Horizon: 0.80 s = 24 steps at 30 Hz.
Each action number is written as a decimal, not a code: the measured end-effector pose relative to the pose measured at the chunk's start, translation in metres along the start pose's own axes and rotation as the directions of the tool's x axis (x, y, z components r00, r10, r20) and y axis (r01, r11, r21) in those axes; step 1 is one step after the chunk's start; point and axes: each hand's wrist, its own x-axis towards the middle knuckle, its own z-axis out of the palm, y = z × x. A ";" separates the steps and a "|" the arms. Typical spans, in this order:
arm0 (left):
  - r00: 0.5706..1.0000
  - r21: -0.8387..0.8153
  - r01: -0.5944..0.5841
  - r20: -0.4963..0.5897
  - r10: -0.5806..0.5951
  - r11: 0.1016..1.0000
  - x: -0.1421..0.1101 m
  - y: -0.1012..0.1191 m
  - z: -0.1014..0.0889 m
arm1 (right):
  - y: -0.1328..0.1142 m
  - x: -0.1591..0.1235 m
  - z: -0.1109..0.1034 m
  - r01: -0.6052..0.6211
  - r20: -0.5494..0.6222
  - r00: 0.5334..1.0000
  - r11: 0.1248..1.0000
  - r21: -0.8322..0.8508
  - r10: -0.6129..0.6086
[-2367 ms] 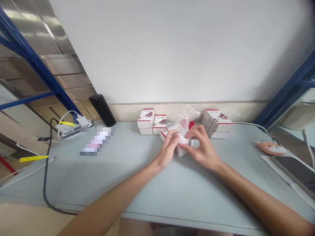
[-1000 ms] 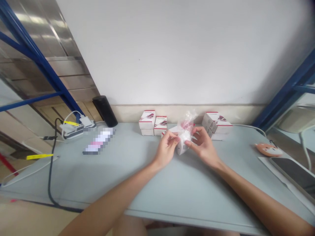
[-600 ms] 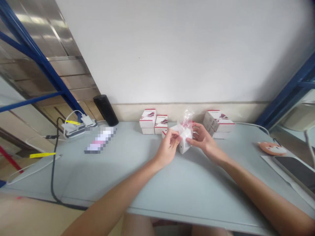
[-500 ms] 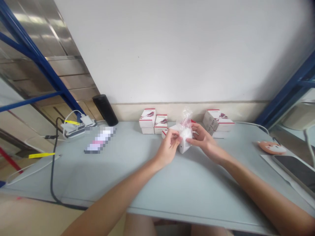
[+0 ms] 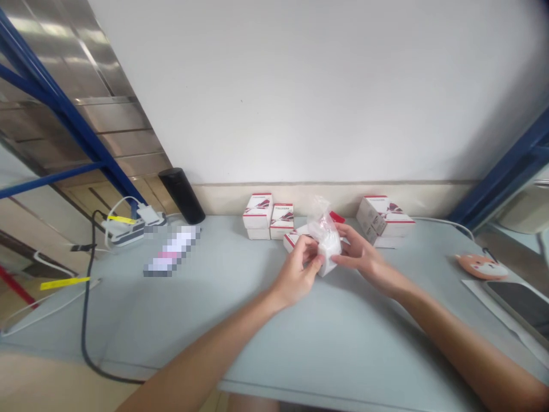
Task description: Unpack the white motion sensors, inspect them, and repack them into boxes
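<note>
- Bagged box: white block in clear plastic, tilted with one corner low, held above the table, any contact with the tabletop impossible to tell
- Bag neck: loose, crumpled, pointing up from the bagged box, with a trace of pink visible through the plastic
- Left hand: narrow pinch, curled fingers against the left side of the bagged box
- Right hand: narrow pinch too, fingertips pressed on the right side of the bagged box
- Flat white box: just behind and left of the bagged box, partly hidden by the left hand
- Red scrap: just behind the bagged box, mostly hidden
- Left stacks: white boxes with red edges, two short piles left of the bagged box, near the wall
- Right stack: similar boxes, right of the bagged box, well apart from it
- Black cylinder: upright, far left of the bagged box
- Power strip: beyond the black cylinder, with a black cable trailing toward the table edge
- Blurred object: flat, left of the bagged box, too pixelated to identify
- Fox-shaped pad: far right of the bagged box
- Phone: nearer the table edge, just below the fox-shaped pad
</note>
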 end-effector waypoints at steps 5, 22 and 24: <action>0.997 -0.008 0.062 0.039 -0.062 0.998 -0.006 0.007 0.005 | 0.000 0.000 0.000 -0.006 0.012 1.000 1.000 -0.001 0.006; 0.997 0.137 0.030 -0.076 -0.020 0.990 -0.003 0.003 0.000 | -0.014 0.000 -0.011 -0.011 0.100 0.995 1.000 0.011 0.010; 0.996 0.179 0.026 -0.089 -0.010 0.984 -0.002 0.002 -0.001 | -0.014 0.000 -0.015 -0.021 0.117 0.993 1.000 0.006 0.020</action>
